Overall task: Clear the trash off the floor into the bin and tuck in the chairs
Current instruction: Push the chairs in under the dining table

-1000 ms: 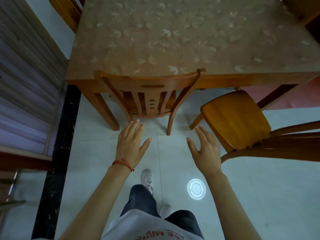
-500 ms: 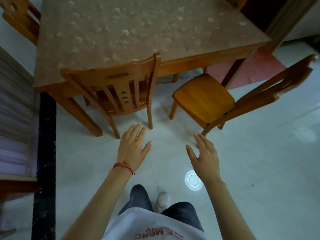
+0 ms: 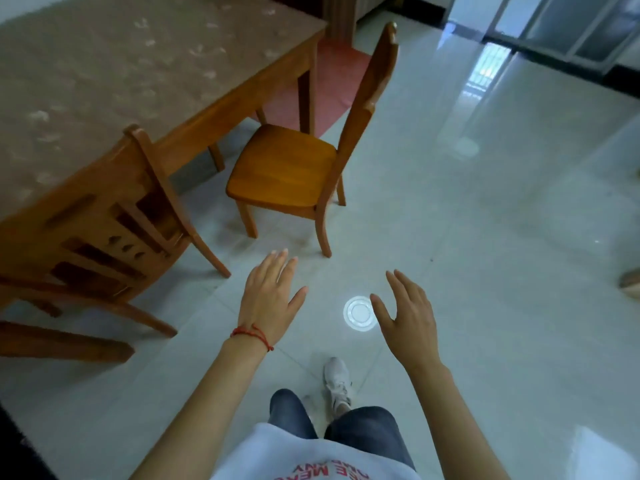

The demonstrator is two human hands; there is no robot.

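A wooden chair (image 3: 104,216) at the left stands pushed in under the table (image 3: 104,81). A second wooden chair (image 3: 287,168) stands pulled out near the table's corner, its seat fully showing and its back toward the open floor. My left hand (image 3: 268,299), with a red string at the wrist, hovers open over the floor just in front of that second chair. My right hand (image 3: 405,317) is open too, a little to the right and empty. No bin is in view.
A round white light reflection (image 3: 360,312) lies on the glossy tiled floor between my hands. A red mat (image 3: 329,74) lies beyond the table corner. A tan object (image 3: 630,284) shows at the right edge. Glass doors (image 3: 554,26) stand far right.
The view has swung to the right, so the tucked chair slid to the left and the pulled-out chair is now centred. Both hands stay open and empty.
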